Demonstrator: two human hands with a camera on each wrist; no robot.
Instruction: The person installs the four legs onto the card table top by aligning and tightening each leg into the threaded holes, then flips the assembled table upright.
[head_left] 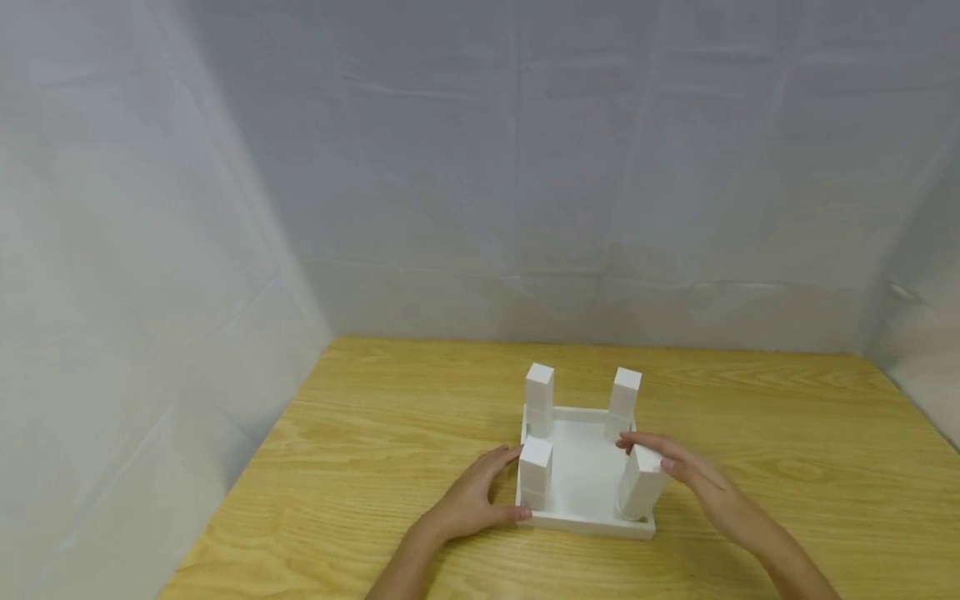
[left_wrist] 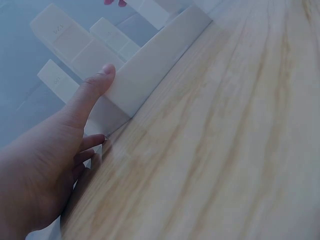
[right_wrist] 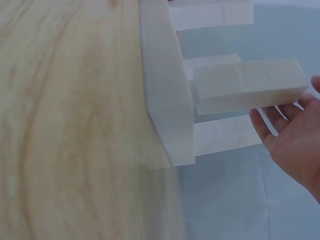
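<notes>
A white square board (head_left: 583,477) lies flat on the wooden table (head_left: 390,433) with four white block legs standing up from its corners. My left hand (head_left: 480,498) rests against the board's left edge, thumb along the near corner (left_wrist: 120,85) and fingers by the near-left leg (head_left: 536,473). My right hand (head_left: 673,465) reaches over the top of the near-right leg (head_left: 641,485), which leans slightly. In the right wrist view its fingers (right_wrist: 280,125) are straight beside that leg's end (right_wrist: 250,86), not wrapped round it.
The far-left leg (head_left: 539,398) and far-right leg (head_left: 624,402) stand upright at the back corners. Pale sheeting (head_left: 525,167) walls the table on the left, back and right. Bare wood lies on all sides of the board.
</notes>
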